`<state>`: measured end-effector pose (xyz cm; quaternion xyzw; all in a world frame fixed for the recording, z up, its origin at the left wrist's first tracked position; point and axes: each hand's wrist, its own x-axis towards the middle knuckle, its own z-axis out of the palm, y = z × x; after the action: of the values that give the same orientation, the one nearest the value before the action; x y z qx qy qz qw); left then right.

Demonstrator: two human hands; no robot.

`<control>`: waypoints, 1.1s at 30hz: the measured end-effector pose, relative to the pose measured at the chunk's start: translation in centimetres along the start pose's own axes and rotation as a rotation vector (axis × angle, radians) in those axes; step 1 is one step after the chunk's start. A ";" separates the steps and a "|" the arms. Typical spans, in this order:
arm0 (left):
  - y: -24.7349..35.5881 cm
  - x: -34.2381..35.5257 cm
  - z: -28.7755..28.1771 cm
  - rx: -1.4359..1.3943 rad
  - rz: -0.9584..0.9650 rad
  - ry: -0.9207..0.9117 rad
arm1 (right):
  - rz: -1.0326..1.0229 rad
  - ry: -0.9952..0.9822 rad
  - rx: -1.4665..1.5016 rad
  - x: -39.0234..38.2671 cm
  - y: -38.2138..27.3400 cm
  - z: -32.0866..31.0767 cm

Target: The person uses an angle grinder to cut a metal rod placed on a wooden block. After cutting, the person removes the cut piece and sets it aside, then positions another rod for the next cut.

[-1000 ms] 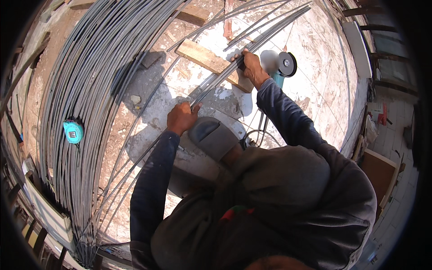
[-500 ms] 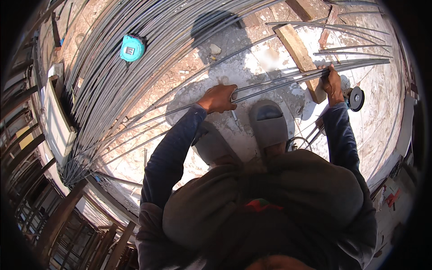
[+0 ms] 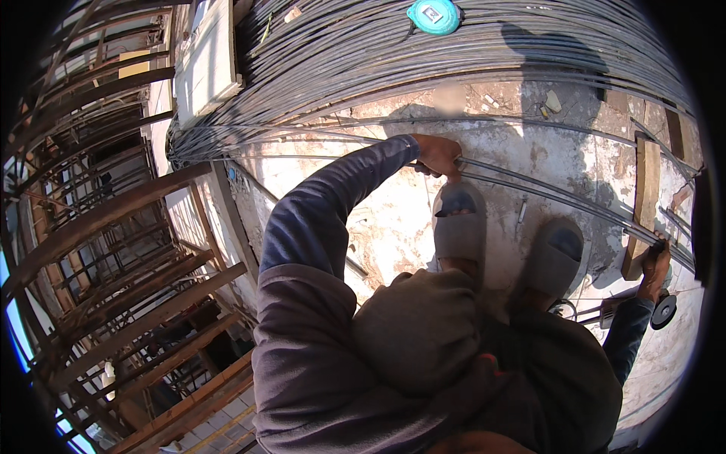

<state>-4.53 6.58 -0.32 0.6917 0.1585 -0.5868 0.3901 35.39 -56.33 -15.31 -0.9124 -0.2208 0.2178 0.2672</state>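
Observation:
Both my hands grip a few thin steel rebars (image 3: 544, 193) just above the floor. My left hand (image 3: 439, 156) is wrapped round them in front of my left slide sandal (image 3: 460, 234). Farther along, my right hand (image 3: 655, 265) closes on the same bars at the far right, beside a wooden block (image 3: 643, 193) that they cross. Close by my right wrist lies a tool with a round black disc (image 3: 664, 312), probably an angle grinder, partly cut off from sight by my sleeve.
A large bundle of long rebars (image 3: 363, 68) spreads across the far side. On it rests a round teal thing (image 3: 435, 15), like a tape measure. A pale board (image 3: 208, 64) stands at the bundle's left end. Beyond the floor's left edge, brown beams (image 3: 113, 216) stretch over a lower level.
My view has swung left, so the bundle and floor appear turned and shifted right. My left hand still grips the bars, near my left foot. My right hand keeps its hold by the wooden block.

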 end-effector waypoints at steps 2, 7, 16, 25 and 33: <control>-1.6 0.7 2.2 0.104 0.106 0.262 | 0.055 0.049 0.193 -0.1 -1.8 1.0; -0.2 -1.1 2.3 0.091 0.088 0.318 | 0.041 0.058 0.075 -0.7 -3.6 0.8; -1.8 -1.0 3.5 -0.094 0.240 0.449 | 0.597 0.464 1.485 0.1 -15.1 2.6; 0.5 1.4 3.5 0.069 0.281 0.547 | 0.610 0.643 1.433 -0.2 -15.8 -0.4; 3.7 2.9 3.2 0.209 0.285 0.644 | 0.587 0.665 1.453 2.0 -12.6 -1.9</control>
<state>-3.50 1.20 -1.77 0.8921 0.1142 -0.2918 0.3254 34.36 -46.48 -7.03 -0.5511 0.3093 0.0863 0.7702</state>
